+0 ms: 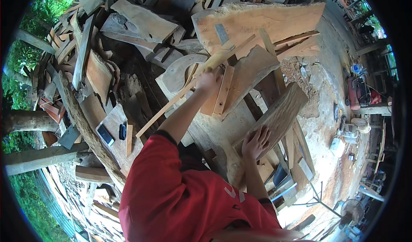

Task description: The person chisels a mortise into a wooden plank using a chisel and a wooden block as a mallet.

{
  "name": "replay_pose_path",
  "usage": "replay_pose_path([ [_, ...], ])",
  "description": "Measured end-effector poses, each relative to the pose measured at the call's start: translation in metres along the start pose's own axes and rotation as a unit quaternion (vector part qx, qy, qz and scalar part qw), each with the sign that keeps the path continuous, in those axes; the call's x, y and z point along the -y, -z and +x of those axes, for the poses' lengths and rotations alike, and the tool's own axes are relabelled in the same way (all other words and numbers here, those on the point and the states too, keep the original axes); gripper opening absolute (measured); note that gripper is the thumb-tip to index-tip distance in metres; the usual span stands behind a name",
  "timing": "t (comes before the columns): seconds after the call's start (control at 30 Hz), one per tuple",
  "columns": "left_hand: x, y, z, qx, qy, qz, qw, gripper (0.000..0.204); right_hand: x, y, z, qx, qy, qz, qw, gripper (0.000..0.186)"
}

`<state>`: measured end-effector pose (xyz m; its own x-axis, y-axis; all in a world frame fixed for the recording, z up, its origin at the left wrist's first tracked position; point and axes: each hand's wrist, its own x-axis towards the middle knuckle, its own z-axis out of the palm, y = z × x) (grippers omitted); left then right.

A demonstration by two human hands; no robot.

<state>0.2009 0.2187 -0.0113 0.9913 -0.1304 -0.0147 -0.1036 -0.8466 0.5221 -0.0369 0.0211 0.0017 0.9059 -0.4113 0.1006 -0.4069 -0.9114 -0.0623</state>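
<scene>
Left hand [209, 81]: fingers curled in against a pale wooden piece [218, 58]; how firm a hold it had could not be told. Right hand [256, 143]: open, fingers spread, laid on the near end of a thick plank [281, 113], which slanted along the right side of the table [210, 132]. Block with a small hole [223, 90]: stood just beside the left hand — a broad board [253, 72] lay to its right. Thin strip [161, 114]: ran slantwise past the left forearm. Phone [105, 135] and small black case [122, 132]: side by side on a board at left. Large slab [257, 25]: beyond the table. Wood pile [88, 64]: upper left.
</scene>
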Motion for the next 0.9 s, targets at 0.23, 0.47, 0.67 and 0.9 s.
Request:
replay_pose_path([
  [0.23, -0.05, 0.011, -0.076, 0.168, 0.038, 0.04, 0.984, 0.091, -0.001, 0.0, 0.0, 0.005, -0.021, 0.014, 1.0, 0.06],
  [0.47, -0.06, 0.027, -0.079, 0.226, 0.002, 0.02, 0.974, 0.087, 0.001, 0.003, 0.0, 0.009, -0.03, 0.042, 0.999, 0.059],
  [0.67, -0.06, 0.031, -0.109, 0.211, 0.01, -0.395, 0.894, 0.079, -0.014, 0.005, -0.01, 0.003, -0.071, 0.159, 0.985, 0.06],
  [0.9, -0.086, 0.01, -0.151, 0.353, -0.014, -0.5, 0.791, 0.076, -0.055, 0.029, -0.071, -0.08, -0.196, 0.226, 0.951, 0.054],
])
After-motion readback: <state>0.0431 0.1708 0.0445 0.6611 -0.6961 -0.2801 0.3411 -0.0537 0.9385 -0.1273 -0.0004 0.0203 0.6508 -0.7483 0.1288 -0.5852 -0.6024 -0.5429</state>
